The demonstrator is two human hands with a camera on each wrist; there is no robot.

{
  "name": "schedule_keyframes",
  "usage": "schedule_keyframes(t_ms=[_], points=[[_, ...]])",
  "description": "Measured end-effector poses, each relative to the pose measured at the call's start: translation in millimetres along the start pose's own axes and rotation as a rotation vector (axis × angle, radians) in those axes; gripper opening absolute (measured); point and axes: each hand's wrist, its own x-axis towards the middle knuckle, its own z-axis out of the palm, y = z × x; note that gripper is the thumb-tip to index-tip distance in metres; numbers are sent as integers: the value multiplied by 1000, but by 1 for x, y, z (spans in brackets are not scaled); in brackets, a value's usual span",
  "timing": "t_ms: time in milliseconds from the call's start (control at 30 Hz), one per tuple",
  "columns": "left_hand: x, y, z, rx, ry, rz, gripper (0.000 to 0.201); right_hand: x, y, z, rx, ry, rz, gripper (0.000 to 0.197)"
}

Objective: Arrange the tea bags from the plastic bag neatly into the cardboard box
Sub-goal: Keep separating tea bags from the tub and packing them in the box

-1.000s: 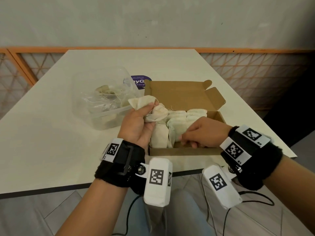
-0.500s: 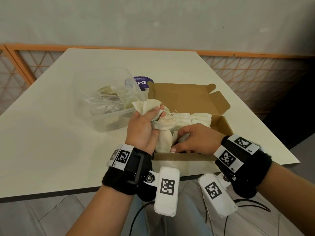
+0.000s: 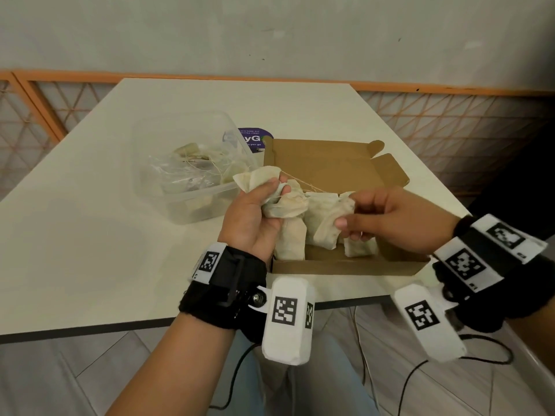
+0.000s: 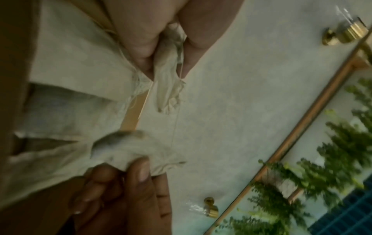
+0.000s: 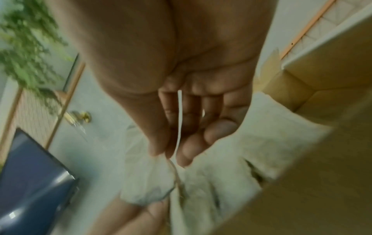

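The open cardboard box (image 3: 345,267) sits at the table's near edge, with several cream tea bags (image 3: 289,240) standing inside it. My left hand (image 3: 255,214) grips a bunch of tea bags (image 3: 258,181) above the box's left end, strings trailing. My right hand (image 3: 387,220) pinches one tea bag (image 3: 326,222) lifted above the box. In the left wrist view my left fingers (image 4: 141,39) pinch a bag (image 4: 169,89) while the right hand's tea bag (image 4: 128,151) shows below. The right wrist view is blurred; a string (image 5: 179,120) runs across my curled right fingers (image 5: 211,132).
A clear plastic tub (image 3: 186,166) holding the plastic bag with more tea bags stands left of the box. A purple sticker (image 3: 255,139) lies behind it. The box lid (image 3: 327,166) stands open at the back. An orange lattice railing (image 3: 450,115) borders the white table (image 3: 90,235).
My right hand has risen out of the box with one tea bag pinched. The left hand keeps holding its bunch over the box's left end.
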Motion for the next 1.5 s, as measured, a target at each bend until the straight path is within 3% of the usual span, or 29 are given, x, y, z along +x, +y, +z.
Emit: schedule_keyframes(t_ms=[67,200,367,500,833,967,1033,1200,1500], points=[[-2,3,2,-52,-1,-44,12,-1,-8,-4,25,-76,-24,33],[-4,8,3,-139,-12,-111,9,12,-13,14,-67,-190,19,7],[-6,10,3,-117,0,-109,11,37,-3,44,-611,-45,-5,25],[-8,13,3,-111,0,-104,11,38,-3,50,-687,-8,-14,29],[-8,11,13,-46,-47,-111,5,34,-10,50,-603,62,37,53],[-6,9,15,-36,-43,-119,9,19,-22,23,-205,284,16,57],[-6,4,20,2,-52,-133,12,17,-24,18,-38,315,-15,59],[-4,-10,27,58,-25,-165,19,16,-14,13,125,286,-54,4],[-7,16,14,-29,52,9,12,17,-14,12,53,66,-97,10]])
